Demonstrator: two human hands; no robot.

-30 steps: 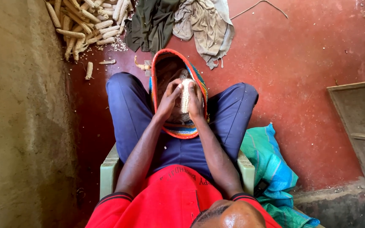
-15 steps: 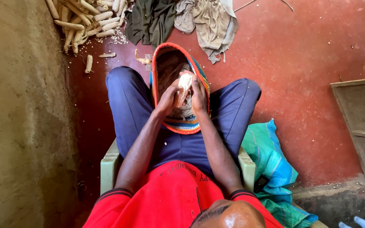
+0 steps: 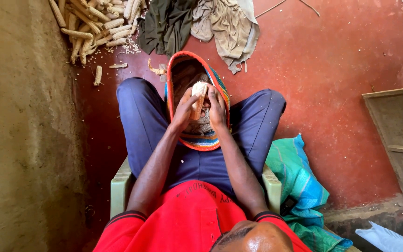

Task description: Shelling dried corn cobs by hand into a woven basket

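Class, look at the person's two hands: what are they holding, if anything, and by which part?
Both hands hold one maize cob over the woven basket: the left hand and right hand grip its lower sides; its top end shows.

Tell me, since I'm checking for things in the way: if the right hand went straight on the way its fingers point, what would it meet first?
Probably the far rim of the woven basket, beyond the corn cob that the right hand holds; depth is unclear.

We notice the corn cob (image 3: 198, 99) now tilts more, its top leaning right, and the left hand (image 3: 184, 111) sits lower on it.
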